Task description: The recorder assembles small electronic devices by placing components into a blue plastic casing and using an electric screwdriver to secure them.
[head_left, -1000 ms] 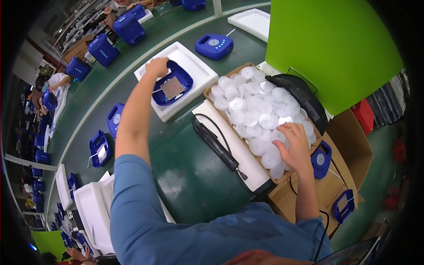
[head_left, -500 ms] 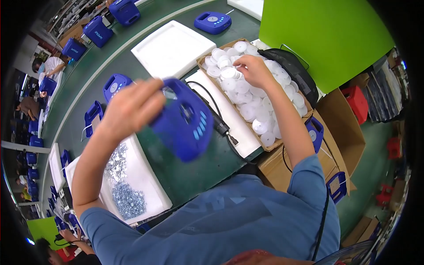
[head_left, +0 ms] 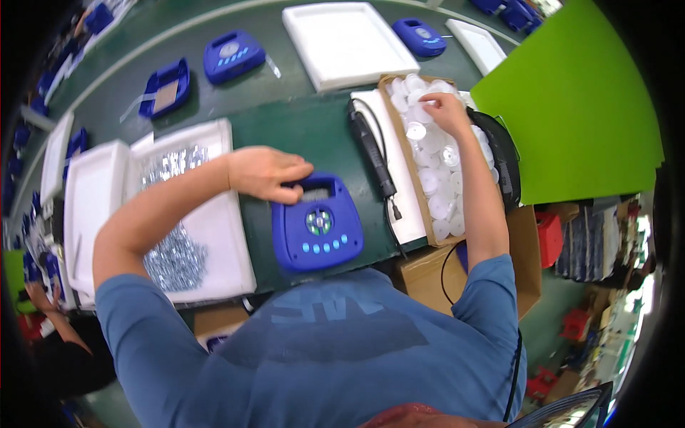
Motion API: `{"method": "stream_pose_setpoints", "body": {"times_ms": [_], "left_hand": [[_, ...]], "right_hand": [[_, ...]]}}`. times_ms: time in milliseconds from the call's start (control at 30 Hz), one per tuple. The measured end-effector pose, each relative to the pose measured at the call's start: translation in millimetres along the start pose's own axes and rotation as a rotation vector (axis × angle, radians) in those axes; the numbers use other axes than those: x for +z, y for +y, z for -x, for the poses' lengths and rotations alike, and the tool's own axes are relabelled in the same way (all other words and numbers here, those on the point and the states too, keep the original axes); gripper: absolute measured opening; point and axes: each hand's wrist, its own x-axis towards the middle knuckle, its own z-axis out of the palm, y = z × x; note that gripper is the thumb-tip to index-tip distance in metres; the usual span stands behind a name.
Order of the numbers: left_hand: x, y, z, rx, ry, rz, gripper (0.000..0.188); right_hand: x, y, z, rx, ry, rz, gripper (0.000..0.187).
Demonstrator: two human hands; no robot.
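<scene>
A blue plastic housing with a carry handle, a round centre opening and a row of light-blue spots lies flat on the green bench in front of me. My left hand is closed on the left corner of its handle. Over at the right, my right hand reaches into a cardboard box of translucent white plastic discs. Its fingers pinch at a disc near the far end of the pile; the fingertips are partly hidden among the discs.
Left of the housing stands a white foam tray of small metal parts. A black power screwdriver lies on a white strip beside the disc box. More blue housings and a white foam lid lie farther back. A green panel rises at right.
The blue housing, held up in my left hand before, now rests flat on the bench. My right hand stays among the discs. The whole view has turned.
</scene>
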Motion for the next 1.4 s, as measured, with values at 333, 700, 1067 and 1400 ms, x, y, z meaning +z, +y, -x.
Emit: {"method": "stream_pose_setpoints", "body": {"times_ms": [333, 700, 1067, 1400], "left_hand": [[-29.2, 57.3, -5.7, -0.384, -0.048, -0.292, 0.021], [20.7, 232.3, -107.2, -1.473, 0.188, -0.112, 0.053], [27.0, 237.6, -110.4, -1.494, 0.254, -0.097, 0.036], [28.6, 238.8, -108.7, -1.52, 0.274, -0.047, 0.046]], "right_hand": [[51.9, -202.3, 181.0, -0.154, -0.043, -0.758, 0.02], [103.7, -231.2, 191.9, -0.196, 0.009, -0.555, 0.011], [113.8, -238.4, 219.9, -0.235, 0.181, -0.42, 0.011], [107.0, -231.4, 229.8, -0.222, 0.178, -0.27, 0.009]]}}
